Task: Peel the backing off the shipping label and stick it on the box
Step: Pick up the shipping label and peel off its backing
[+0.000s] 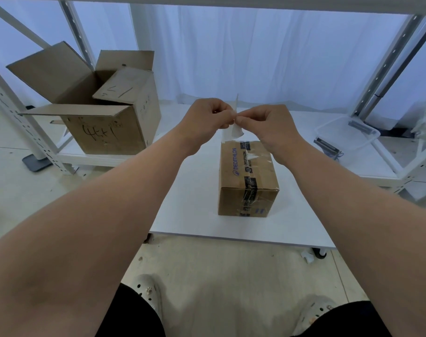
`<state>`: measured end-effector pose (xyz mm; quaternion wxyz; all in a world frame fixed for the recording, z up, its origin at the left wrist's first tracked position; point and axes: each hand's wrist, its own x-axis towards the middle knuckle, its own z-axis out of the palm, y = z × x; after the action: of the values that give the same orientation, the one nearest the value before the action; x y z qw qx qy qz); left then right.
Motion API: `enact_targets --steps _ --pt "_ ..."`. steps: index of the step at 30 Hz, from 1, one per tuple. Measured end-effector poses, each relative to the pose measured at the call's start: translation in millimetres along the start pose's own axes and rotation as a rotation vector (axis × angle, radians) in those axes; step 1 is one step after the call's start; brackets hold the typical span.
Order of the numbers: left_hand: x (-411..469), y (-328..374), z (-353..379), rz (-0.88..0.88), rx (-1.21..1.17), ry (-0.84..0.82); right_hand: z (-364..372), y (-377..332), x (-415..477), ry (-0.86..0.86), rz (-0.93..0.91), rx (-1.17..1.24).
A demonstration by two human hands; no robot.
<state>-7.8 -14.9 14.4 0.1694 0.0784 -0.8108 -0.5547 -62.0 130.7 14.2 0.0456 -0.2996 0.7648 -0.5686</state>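
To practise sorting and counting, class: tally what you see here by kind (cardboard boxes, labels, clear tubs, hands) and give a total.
Cardboard boxes: 2 (sealed box, open box)
Shipping label: 1
Clear plastic tub: 1
Hands: 2 (left hand, right hand)
Total: 6

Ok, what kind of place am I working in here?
Probably a stockroom or packing area: slotted white metal shelving, an open cardboard box on its low shelf, and a taped Decathlon box on the white table with a shipping label held above it.
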Motion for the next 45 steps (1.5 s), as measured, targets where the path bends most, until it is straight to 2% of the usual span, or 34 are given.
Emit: enact_targets --steps 7,12,19,29,35,41,45 --pt "-1.3 1.8 -0.5 0.013 0.001 -0.029 2.1 -1.6 0.5 0.031 0.018 0.07" --pt "-3.5 5.8 3.4 0.031 0.064 -0.025 3.8 -2.9 2.0 0.048 0.034 0.028" --pt "-1.1 4.3 3.4 -0.015 -0.065 0.026 7.5 0.2 4.7 0.078 0.012 -0.066" --pt "-2.3 6.2 0.1 -0.035 0.008 0.087 9.8 -2.7 3.6 0.084 0.046 -0.036" --pt "-1.5 7.0 -2.2 0.016 0.129 0.043 7.3 -3.5 3.7 0.092 0.062 0.06" --pt "-0.1 5.3 1.1 0.073 0.246 0.046 6.2 -4.9 3.2 0.087 0.045 0.038" --pt "-3.5 8.4 3.5 0.065 0.132 0.054 6.7 -4.9 2.4 0.103 0.041 0.011"
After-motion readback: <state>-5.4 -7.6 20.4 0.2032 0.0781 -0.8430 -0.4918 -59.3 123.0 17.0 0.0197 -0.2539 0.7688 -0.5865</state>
